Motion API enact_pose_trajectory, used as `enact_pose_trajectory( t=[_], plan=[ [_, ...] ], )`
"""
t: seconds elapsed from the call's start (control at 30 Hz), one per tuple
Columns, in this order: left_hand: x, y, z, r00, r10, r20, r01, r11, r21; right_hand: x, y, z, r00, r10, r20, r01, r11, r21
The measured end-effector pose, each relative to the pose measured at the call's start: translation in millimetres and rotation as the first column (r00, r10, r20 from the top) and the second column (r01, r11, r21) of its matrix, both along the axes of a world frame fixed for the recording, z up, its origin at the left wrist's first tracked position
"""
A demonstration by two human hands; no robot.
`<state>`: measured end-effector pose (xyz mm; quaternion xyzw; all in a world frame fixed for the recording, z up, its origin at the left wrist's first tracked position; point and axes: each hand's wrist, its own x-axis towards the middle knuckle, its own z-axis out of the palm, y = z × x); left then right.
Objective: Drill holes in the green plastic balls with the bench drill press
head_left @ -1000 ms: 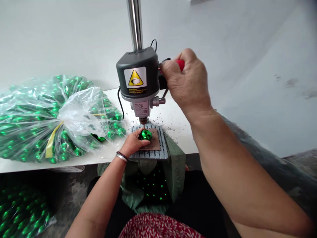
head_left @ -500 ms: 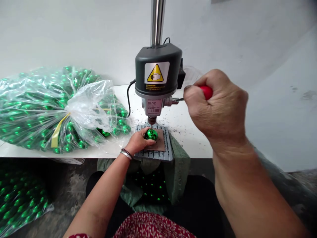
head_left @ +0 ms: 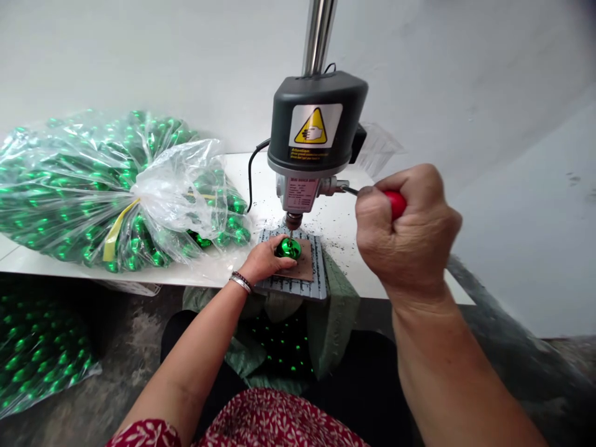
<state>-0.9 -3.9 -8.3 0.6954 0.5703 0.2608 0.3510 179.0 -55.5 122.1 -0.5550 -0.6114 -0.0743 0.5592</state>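
A shiny green ball rests on a brown board under the drill bit of a dark drill press. My left hand holds the ball from its left side, thumb in front and fingers behind. The bit comes down to the top of the ball; whether it has entered cannot be made out. My right hand is wrapped round the red knob of the press's lever, to the right of the machine.
A large clear bag of green balls lies on the white table at left. Another bag sits below. A green sack with green balls hangs open under the table edge. Dark shavings lie around the ridged base.
My right hand has moved down with the red knob, and the lever tilts lower. The camera view has shifted a little. My left hand still holds the ball.
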Motion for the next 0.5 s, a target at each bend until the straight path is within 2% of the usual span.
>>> enact_pose_trajectory(
  t=[0.2, 0.37, 0.5],
  plan=[
    [-1.9, 1.4, -1.8, 0.999, -0.013, 0.032, 0.014, 1.000, -0.025, 2.1, 5.4, -15.3, 0.996, -0.035, 0.083, 0.024, 0.991, 0.135],
    [-1.7, 0.4, 1.2, 0.998, -0.020, 0.056, 0.022, 0.999, -0.028, -0.4, 4.7, -27.1, 0.976, -0.100, 0.193, 0.032, 0.943, 0.330],
    [-0.6, -1.8, 4.7, 0.996, -0.029, 0.082, 0.031, 0.999, -0.028, -1.7, 5.2, -36.2, 0.969, -0.119, 0.215, 0.025, 0.917, 0.399]
  ],
)
